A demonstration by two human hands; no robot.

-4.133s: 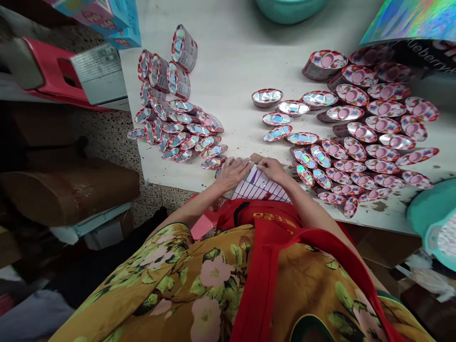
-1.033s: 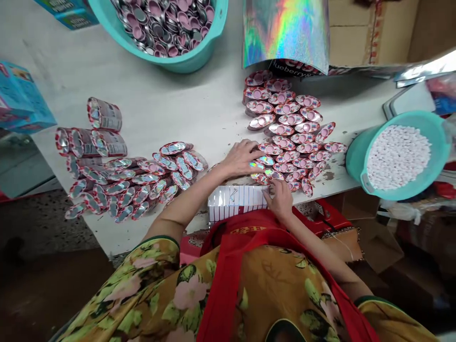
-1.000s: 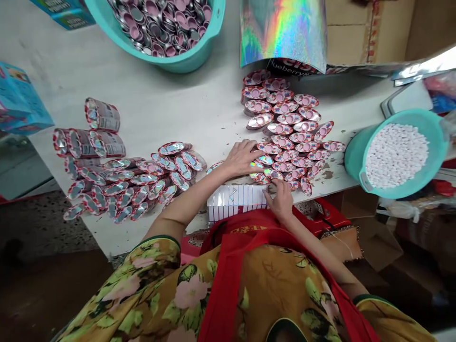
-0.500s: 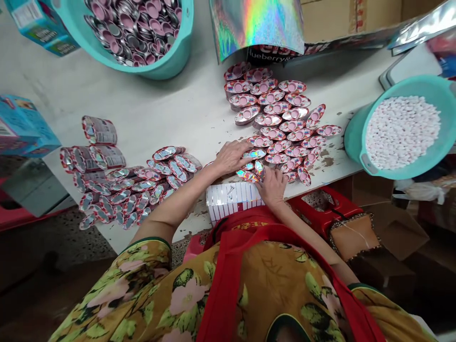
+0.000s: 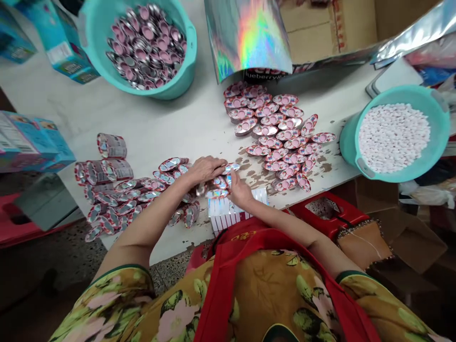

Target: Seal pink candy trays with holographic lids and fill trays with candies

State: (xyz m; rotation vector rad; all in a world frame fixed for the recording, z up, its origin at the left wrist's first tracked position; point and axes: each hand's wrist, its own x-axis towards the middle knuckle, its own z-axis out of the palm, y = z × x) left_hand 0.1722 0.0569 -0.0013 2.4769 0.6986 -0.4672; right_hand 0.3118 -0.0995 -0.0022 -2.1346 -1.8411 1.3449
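Several small oval packs with shiny silver ends stand bunched between my two hands. My left hand curls over their far left side, its fingers reaching along the top packs. From the right, my right hand presses against the same bunch, thumb and fingers closed against the packs. Left of the hands lies a pile of similar silver-ended packs in red and white wrapping, some on their sides. To the right stands a close group of oval packs with round pink pieces on top.
A teal bucket of pink-and-silver round caps stands at the back left, another teal bucket of small white pieces at the right. A striped white box sits at the front edge. Blue boxes are at far left, an open carton behind.
Both hands have slid left with the bunch of silver-ended packs, away from the pink-topped group and towards the left pile. The camera view has shifted slightly.
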